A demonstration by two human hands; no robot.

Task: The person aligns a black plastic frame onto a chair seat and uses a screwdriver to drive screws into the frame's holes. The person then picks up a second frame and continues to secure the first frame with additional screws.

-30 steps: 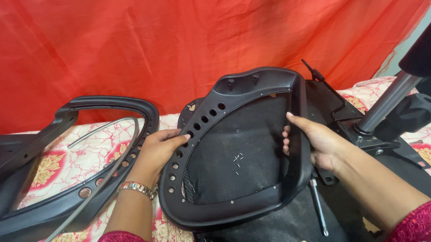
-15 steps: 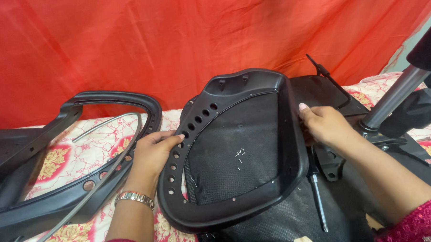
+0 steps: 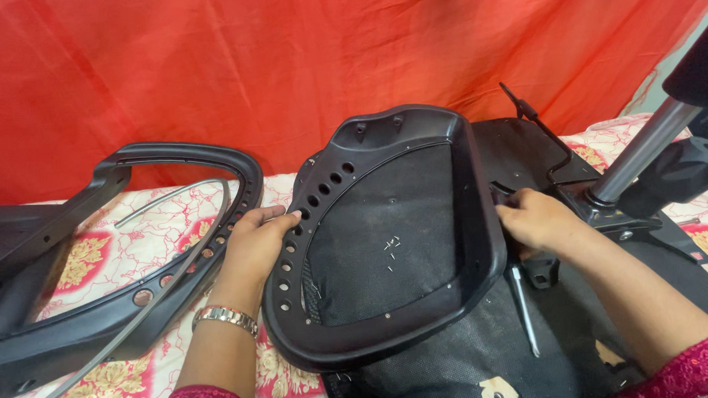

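Seat frame (image 3: 387, 245) lies between backrest frame (image 3: 136, 254), left, and apparently chair base (image 3: 644, 181), right.

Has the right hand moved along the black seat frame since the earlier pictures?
Yes. The right hand slid up the black seat frame rim, toward the red curtain.

A home room, likely: floral bedsheet (image 3: 175, 229) underneath; red cloth backdrop (image 3: 286, 60); chair parts (image 3: 387, 237) spread about

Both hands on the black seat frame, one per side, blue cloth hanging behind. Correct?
Not quite: the cloth behind is red, not blue, as the head view shows. The rest holds: the left hand is on the left edge of the black seat frame, the right hand at its right edge.
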